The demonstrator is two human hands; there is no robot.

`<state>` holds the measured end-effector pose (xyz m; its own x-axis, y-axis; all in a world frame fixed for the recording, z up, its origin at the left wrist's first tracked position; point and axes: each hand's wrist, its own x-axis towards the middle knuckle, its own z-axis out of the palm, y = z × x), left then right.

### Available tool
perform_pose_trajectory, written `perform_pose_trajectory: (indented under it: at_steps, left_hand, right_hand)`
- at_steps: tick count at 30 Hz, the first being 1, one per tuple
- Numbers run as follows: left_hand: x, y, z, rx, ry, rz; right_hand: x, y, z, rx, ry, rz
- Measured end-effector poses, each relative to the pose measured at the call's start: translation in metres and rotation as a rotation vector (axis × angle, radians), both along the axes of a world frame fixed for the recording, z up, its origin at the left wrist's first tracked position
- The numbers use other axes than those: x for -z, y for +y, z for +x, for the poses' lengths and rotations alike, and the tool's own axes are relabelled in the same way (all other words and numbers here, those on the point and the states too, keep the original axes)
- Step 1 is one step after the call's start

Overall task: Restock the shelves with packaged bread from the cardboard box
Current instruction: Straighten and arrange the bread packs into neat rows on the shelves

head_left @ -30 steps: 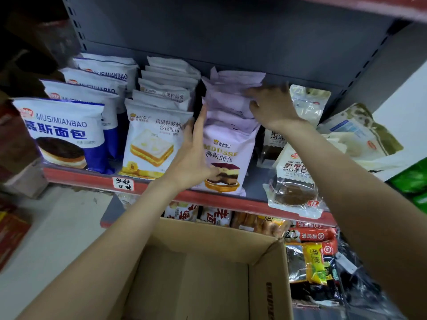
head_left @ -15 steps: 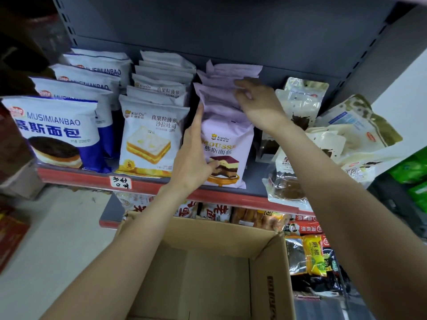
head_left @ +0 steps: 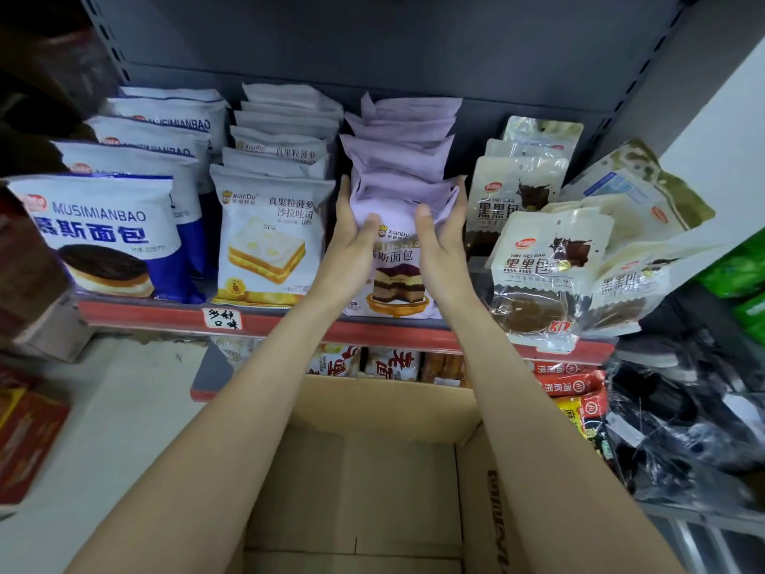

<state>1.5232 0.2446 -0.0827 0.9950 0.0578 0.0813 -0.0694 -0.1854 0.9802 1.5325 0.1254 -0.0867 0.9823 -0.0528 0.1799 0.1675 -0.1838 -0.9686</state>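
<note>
- The purple mousse packs (head_left: 397, 176) stand in a front-to-back row on the red-edged shelf (head_left: 136, 314), between the white toast packs and the dark-bread pouches
- The left hand (head_left: 352, 238) lies flat against the left side of the front purple pack, fingers straight and thumb across its face; the right hand (head_left: 441, 229) mirrors it on the right side, so the two palms press the row together from both sides
- Neither hand pinches or lifts a pack; this looks like squaring the row up
- The white toast packs (head_left: 269, 238) and the blue mousse packs (head_left: 99, 238) fill their rows to the left, and the dark-bread pouches (head_left: 542, 258) lean loosely to the right
- The cardboard box (head_left: 372, 482) below shows only bare floor and walls, so the restocking seems nearly finished, with tidying left
</note>
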Motion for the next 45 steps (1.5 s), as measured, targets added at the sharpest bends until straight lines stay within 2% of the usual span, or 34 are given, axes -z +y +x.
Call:
perform_pose_trajectory:
  at_steps: [4, 10, 15, 18, 22, 27, 31, 37, 42, 45]
  left_hand:
    - [0.0, -0.006, 0.004, -0.061, -0.108, 0.061]
    - [-0.002, 0.001, -0.002, -0.115, -0.099, 0.151]
    - [-0.038, -0.02, -0.053, -0.297, -0.351, 0.206]
    - [-0.048, -0.043, -0.077, -0.236, -0.454, 0.17]
    - [-0.039, -0.074, -0.08, -0.029, -0.353, 0.265]
    - [-0.009, -0.117, -0.074, 0.118, -0.103, 0.361]
    - [0.012, -0.137, -0.067, 0.06, -0.099, 0.419]
    - [0.027, -0.148, -0.072, -0.065, -0.075, 0.516]
    - [0.03, -0.142, -0.074, -0.186, -0.052, 0.809]
    - [0.034, -0.138, -0.072, -0.217, -0.092, 0.948]
  right_hand:
    - [0.002, 0.004, 0.009, 0.051, -0.022, -0.053]
    - [-0.014, -0.007, -0.015, 0.015, 0.052, -0.053]
    - [-0.039, -0.043, -0.057, 0.0, -0.007, -0.158]
    - [-0.048, -0.075, -0.084, 0.049, -0.087, -0.245]
    - [-0.043, -0.119, -0.101, 0.199, -0.165, -0.441]
    - [-0.008, -0.16, -0.104, 0.279, -0.041, -0.728]
    - [0.013, -0.168, -0.102, 0.161, 0.005, -0.697]
    - [0.024, -0.17, -0.095, 0.023, -0.033, -0.644]
    - [0.023, -0.164, -0.09, -0.114, -0.057, -0.699]
    - [0.001, -0.174, -0.088, -0.092, -0.191, -0.819]
